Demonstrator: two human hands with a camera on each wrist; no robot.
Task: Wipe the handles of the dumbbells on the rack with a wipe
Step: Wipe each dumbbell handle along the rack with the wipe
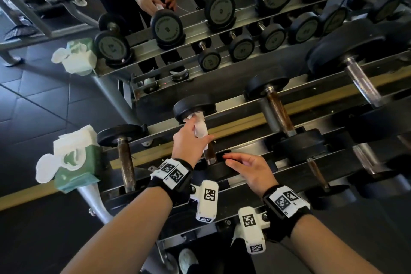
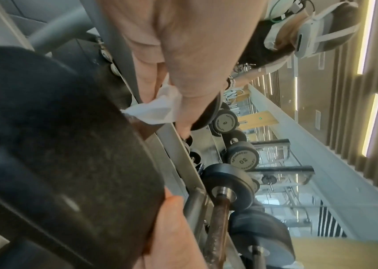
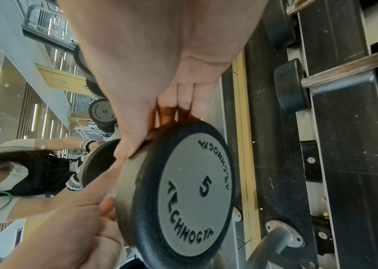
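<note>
Left hand gripped one white wipe around the handle of one 5-marked dumbbell on the rack, hiding most of that handle. Right hand, fingers straight, rested on its near head.

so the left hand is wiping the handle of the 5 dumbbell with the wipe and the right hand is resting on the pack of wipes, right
Not quite. The right hand rests on the near head of the 5 dumbbell, not on the pack of wipes, as the head view shows. The left hand does hold the wipe around its handle.
</note>
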